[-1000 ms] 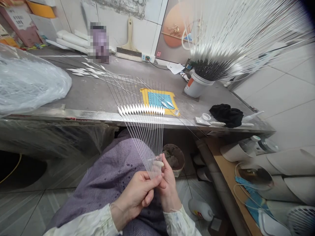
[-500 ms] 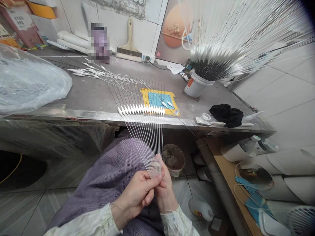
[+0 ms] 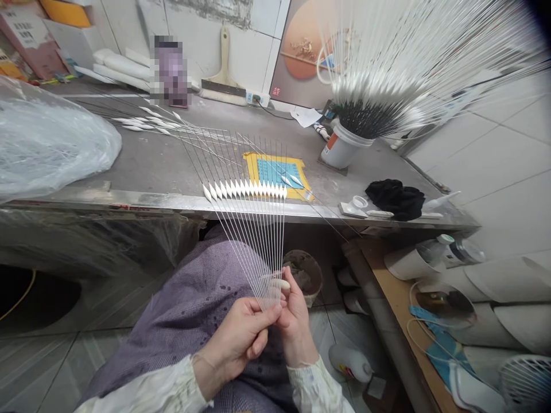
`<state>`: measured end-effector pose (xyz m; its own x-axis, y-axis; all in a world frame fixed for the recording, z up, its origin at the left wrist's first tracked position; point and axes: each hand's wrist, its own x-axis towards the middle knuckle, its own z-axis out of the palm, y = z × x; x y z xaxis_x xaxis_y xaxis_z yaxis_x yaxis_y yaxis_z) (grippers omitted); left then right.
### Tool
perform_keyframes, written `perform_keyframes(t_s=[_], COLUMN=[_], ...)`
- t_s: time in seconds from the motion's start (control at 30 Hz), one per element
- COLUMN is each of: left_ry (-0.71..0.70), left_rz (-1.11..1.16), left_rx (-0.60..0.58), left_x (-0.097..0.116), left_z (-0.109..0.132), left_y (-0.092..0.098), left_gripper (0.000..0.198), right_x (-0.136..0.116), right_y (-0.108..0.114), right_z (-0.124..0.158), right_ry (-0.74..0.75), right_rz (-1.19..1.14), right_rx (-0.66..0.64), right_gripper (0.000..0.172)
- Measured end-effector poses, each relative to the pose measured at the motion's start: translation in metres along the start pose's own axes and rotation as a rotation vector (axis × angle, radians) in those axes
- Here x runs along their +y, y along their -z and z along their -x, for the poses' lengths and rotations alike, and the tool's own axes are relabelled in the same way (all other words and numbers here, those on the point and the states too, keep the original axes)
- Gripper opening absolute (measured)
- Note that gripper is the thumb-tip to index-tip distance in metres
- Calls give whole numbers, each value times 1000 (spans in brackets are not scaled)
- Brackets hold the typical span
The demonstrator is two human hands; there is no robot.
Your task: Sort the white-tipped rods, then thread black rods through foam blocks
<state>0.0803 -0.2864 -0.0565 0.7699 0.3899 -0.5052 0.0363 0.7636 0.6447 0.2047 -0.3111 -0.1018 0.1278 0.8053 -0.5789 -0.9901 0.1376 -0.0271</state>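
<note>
White spindle-tipped rods [image 3: 258, 246] fan from left hand [image 3: 239, 344] and right hand [image 3: 295, 327].

From my remote station I saw large pale square tiles [image 3: 482, 166] covering the right-hand wall, and a rough patch of bare grey plaster [image 3: 206, 7] high on the white wall behind. A long grey tabletop [image 3: 142, 166] with a steel front edge ran along that wall, transparent plastic sheeting [image 3: 86, 241] hung beneath it, a light wooden shelf [image 3: 390, 281] sat lower right, and grey ceramic floor tiles [image 3: 51, 367] spread below.
</note>
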Motion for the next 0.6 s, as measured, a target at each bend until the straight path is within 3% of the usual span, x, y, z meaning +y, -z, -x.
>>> perform_keyframes(t_s=[0.3,0.6], left_ry=[-22,-23], left_rz=[3,-18], left_rx=[-12,12], left_x=[-2,0], left_z=[-1,-1], left_y=[0,1], left_gripper=[38,40], right_x=[1,-1], right_y=[4,0], right_z=[-3,1], right_ry=[91,86], right_rz=[5,48], right_rx=[6,-36], right_gripper=[27,30])
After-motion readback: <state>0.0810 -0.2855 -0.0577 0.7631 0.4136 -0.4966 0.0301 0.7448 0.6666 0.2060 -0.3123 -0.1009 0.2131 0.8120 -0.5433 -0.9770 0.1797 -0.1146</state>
